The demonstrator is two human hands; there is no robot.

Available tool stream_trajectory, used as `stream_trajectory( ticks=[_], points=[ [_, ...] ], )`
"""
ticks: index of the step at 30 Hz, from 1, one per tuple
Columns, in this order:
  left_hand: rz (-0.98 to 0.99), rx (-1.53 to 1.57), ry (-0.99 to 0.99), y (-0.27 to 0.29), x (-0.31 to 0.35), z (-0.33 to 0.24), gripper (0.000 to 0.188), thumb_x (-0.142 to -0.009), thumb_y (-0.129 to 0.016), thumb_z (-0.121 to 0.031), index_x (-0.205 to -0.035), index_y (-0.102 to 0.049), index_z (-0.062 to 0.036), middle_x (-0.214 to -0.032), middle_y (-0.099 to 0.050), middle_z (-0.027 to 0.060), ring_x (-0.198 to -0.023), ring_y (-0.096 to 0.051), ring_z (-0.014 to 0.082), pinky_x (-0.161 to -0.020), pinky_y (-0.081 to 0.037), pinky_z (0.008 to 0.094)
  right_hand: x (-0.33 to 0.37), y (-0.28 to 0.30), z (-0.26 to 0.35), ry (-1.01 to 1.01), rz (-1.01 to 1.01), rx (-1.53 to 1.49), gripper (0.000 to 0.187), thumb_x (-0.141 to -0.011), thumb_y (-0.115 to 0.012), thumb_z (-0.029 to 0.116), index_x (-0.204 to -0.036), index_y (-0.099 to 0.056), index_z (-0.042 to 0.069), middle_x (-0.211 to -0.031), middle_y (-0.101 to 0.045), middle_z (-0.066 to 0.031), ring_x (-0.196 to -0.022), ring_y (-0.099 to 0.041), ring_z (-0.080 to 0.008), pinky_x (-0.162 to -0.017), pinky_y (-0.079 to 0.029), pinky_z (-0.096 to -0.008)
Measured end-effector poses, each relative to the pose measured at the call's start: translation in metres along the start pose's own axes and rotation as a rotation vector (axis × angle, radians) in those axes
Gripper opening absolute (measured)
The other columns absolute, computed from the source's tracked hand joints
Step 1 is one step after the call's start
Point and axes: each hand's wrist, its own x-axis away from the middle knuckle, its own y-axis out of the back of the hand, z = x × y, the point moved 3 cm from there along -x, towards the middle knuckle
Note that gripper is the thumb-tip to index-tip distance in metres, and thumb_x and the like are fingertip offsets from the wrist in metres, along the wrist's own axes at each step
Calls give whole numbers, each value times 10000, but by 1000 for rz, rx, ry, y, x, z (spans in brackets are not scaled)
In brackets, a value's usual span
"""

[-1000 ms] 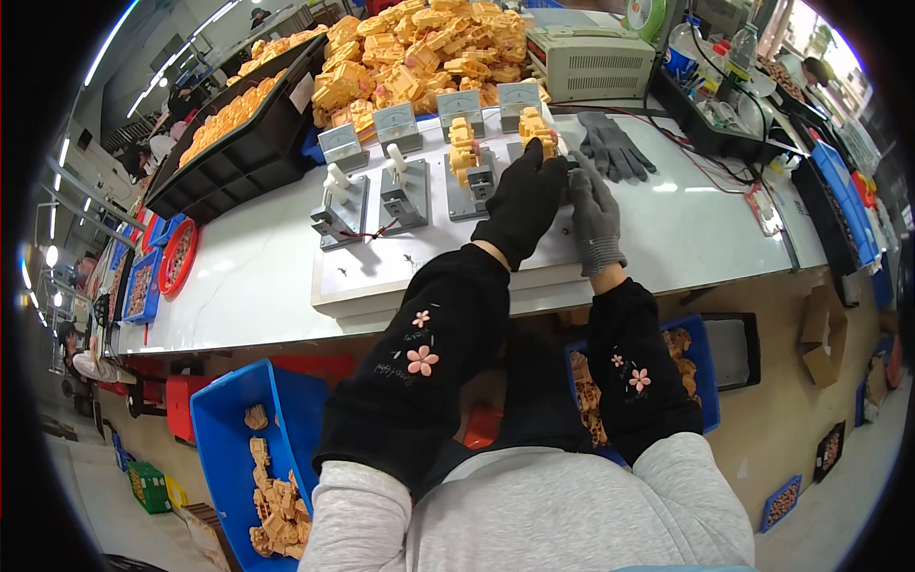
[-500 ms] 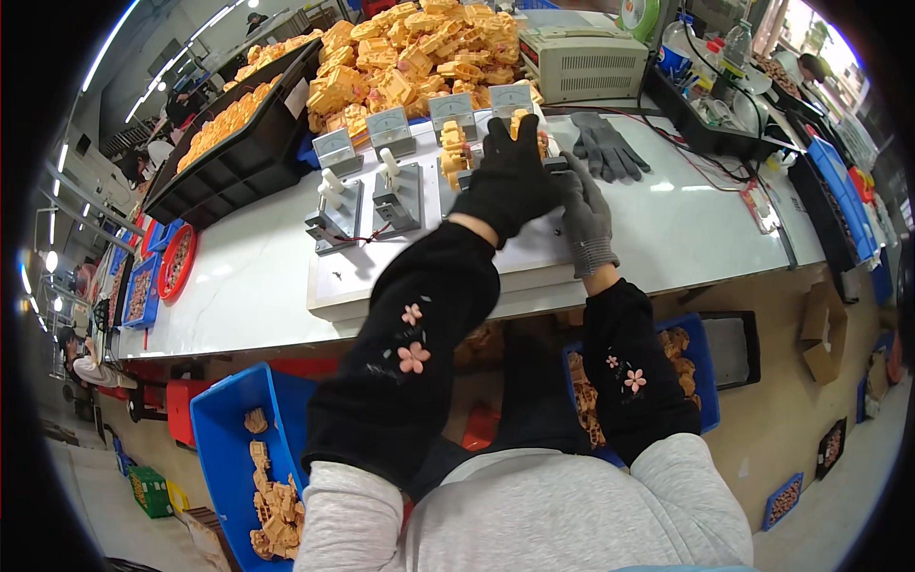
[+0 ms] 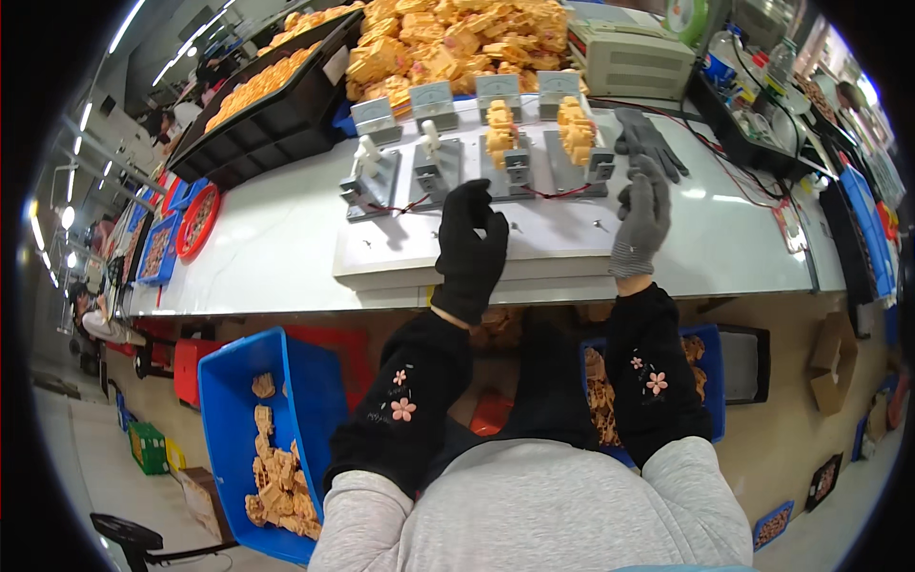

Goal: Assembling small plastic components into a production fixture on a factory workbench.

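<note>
My left hand, in a black glove, is over the front of the white board, its fingers loosely bent and apart with nothing seen in them. In a grey glove, my right hand is at the board's right edge, fingers up and empty. Several grey test stands with small meters stand on the board. The two right stands carry a yellow toy-like plastic part and a second yellow plastic part. On the two left stands, white posts are bare. Red wires run between stands.
Behind the stands lies a large heap of yellow parts, beside a black crate. A spare grey glove lies right of the stands, near a beige instrument. Below the table edge stands a blue bin with yellow parts.
Both hands have drawn back from the right stands: the left toward me and leftward, the right outward to the right. The two mounted yellow parts now show fully. The view has shifted.
</note>
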Motion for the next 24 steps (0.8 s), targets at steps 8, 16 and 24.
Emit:
stream_trajectory(
  ticks=[8,16,24],
  points=[
    [313,945,699,-16,-36,37,331,-875,-476,-184,-1174,-414,-55,-966,-557,98,-765,-559,159,-590,-426,242,45,-60,5,469,368,481,275,-720,-680,79,-972,-575,40,-819,-548,-65,-614,-521,-126,-548,-435,-237],
    [362,841,514,-25,-40,46,318,-881,-442,-241,-1152,-453,-76,-897,-579,81,-654,-523,121,-532,-393,198,36,-65,-25,-5,352,608,209,-726,-682,156,-872,-607,25,-812,-608,-113,-689,-584,-189,-645,-461,-303],
    [301,883,775,-24,-36,40,342,-877,-434,-332,-1108,-509,-90,-844,-597,82,-581,-524,126,-497,-409,221,40,-67,-24,107,331,579,246,-725,-693,176,-886,-603,13,-781,-622,-105,-666,-589,-176,-637,-470,-286]
  ],
)
